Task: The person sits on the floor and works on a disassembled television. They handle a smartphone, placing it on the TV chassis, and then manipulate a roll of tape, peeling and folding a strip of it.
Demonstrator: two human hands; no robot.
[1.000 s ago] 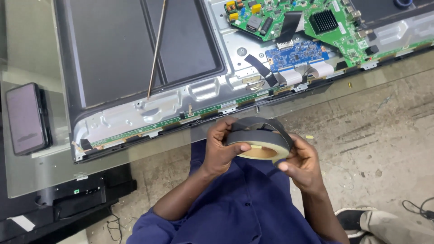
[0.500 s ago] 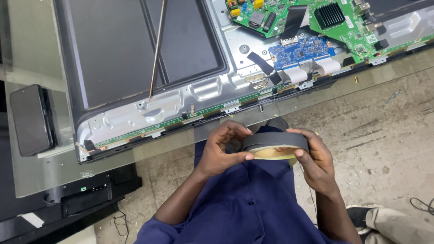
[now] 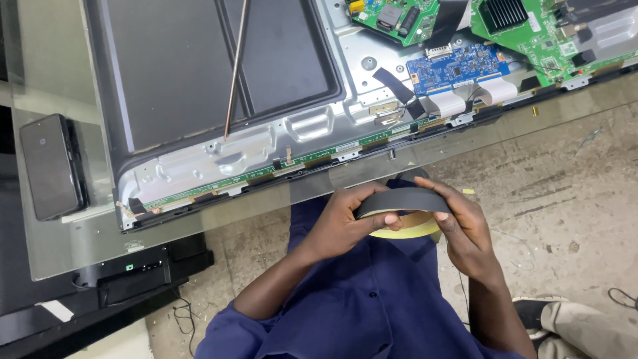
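A roll of black tape (image 3: 405, 199) with a pale yellow core is held in front of my chest, below the table's edge. My left hand (image 3: 342, 223) grips its left side, with fingers curled under the roll. My right hand (image 3: 462, 226) holds the right side, its thumb and fingers pinching the rim. The roll lies nearly flat, seen edge-on. Above it, on a glass table (image 3: 60, 246), lies an opened flat-screen panel (image 3: 219, 80) with its back up.
Green circuit boards (image 3: 531, 26) and a blue board (image 3: 455, 66) with ribbon cables sit at the panel's right. A thin metal rod (image 3: 234, 73) leans across the panel. A dark phone (image 3: 50, 166) lies at the table's left. Black electronics (image 3: 133, 272) stand on the concrete floor.
The roll has tilted from showing its open ring to lying edge-on. Both hands have stayed on it and shifted slightly right.
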